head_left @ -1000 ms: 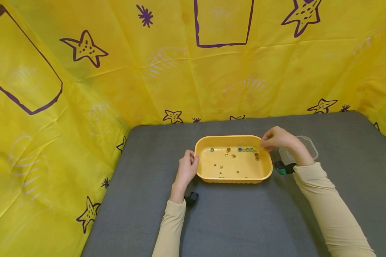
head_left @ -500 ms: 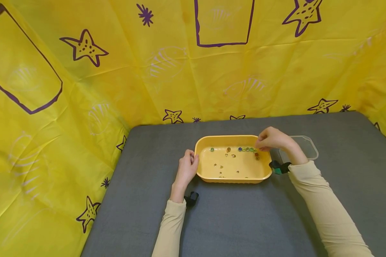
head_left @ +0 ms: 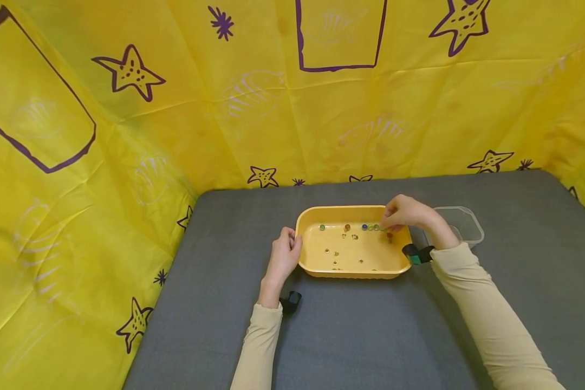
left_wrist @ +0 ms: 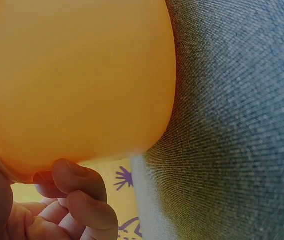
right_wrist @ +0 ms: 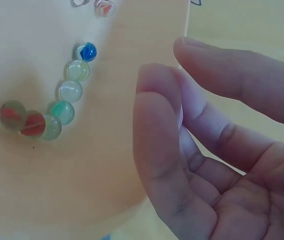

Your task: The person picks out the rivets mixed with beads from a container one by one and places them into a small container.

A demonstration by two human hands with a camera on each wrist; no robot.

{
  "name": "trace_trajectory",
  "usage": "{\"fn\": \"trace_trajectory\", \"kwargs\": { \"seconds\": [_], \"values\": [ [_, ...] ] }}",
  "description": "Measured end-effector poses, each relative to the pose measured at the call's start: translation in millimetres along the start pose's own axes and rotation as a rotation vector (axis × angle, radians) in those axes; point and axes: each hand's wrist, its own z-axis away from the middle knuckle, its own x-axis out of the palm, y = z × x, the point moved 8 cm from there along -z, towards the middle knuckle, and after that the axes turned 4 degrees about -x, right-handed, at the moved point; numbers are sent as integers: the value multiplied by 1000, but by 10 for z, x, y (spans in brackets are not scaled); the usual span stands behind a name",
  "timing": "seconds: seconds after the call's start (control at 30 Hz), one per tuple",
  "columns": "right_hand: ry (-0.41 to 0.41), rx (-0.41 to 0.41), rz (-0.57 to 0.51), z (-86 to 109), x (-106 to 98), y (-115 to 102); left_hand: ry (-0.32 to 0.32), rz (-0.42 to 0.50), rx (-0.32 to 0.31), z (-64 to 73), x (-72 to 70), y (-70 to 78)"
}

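Observation:
My left hand point(head_left: 284, 257) grips the left rim of a yellow plastic basin point(head_left: 351, 274). In the left wrist view its curled fingers point(left_wrist: 84, 185) press against the basin's outer wall point(left_wrist: 81, 90). Over the basin's right end hovers my right hand point(head_left: 405, 212), with its fingers bent. The right wrist view shows its thumb and fingertips apart, with nothing seen between them. Beside them in the basin lies a curved row of glass marbles, including a blue one point(right_wrist: 87, 51), a green one point(right_wrist: 62, 112) and a red one point(right_wrist: 33, 124). My right hand partly hides this row in the head view.
Small gold-coloured pieces point(head_left: 355, 236) are scattered over the basin floor, with a green marble point(head_left: 322, 227) and an amber marble point(head_left: 348, 227) along its far side. A clear plastic box point(head_left: 463, 219) sits behind my right wrist on the grey table point(head_left: 361, 330). Yellow patterned cloth point(head_left: 312, 124) hangs behind.
My right hand has moved left from the basin's right rim to above the marble row, covering part of it. My left hand and the basin have stayed in place.

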Motion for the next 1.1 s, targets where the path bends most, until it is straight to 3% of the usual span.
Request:
{"fn": "trace_trajectory", "kwargs": {
  "seconds": [0.53,0.9,1.1],
  "values": [
    [-68,-43,58,-90,144,-81,-22,-6,-41,-12,28,-35],
    [-151,-49,11,-177,299,-87,-21,-15,-51,-11,25,-39],
    [-169,-59,40,-222,351,-76,-29,-14,-59,-10,29,-46]
  ]
}}
